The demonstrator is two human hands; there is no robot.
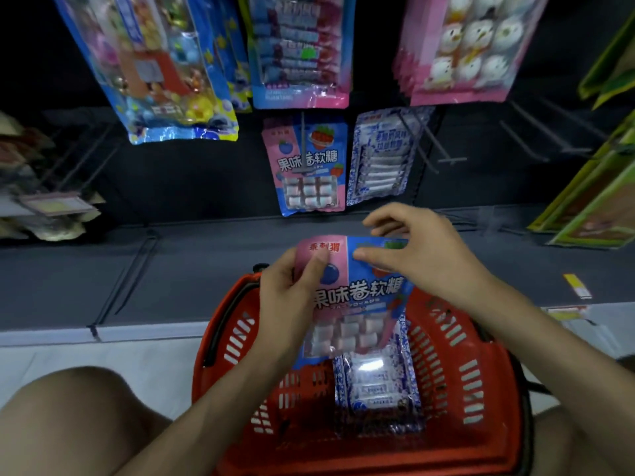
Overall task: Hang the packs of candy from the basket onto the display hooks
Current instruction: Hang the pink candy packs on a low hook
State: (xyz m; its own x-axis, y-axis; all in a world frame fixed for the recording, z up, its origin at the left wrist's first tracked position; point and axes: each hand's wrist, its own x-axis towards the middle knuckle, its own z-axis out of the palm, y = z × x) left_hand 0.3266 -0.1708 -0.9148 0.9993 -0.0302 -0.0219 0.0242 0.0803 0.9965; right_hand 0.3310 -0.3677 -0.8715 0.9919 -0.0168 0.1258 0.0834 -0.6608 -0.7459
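Candy pack (357,297) hung upright above the basket (220,324), top edge pinched by left hand (292,293) and right hand (415,249); the hook (303,142) (already carrying a matching pack (311,190)) lay ahead above them, slightly toward the left hand.

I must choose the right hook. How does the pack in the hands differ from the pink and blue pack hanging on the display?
The held pack is pinched by the left hand and right hand; the hanging pack sits on a hook, untouched. The held pack is over the basket; the hanging pack is beside a blue and white pack. Both show the same pink and blue print.
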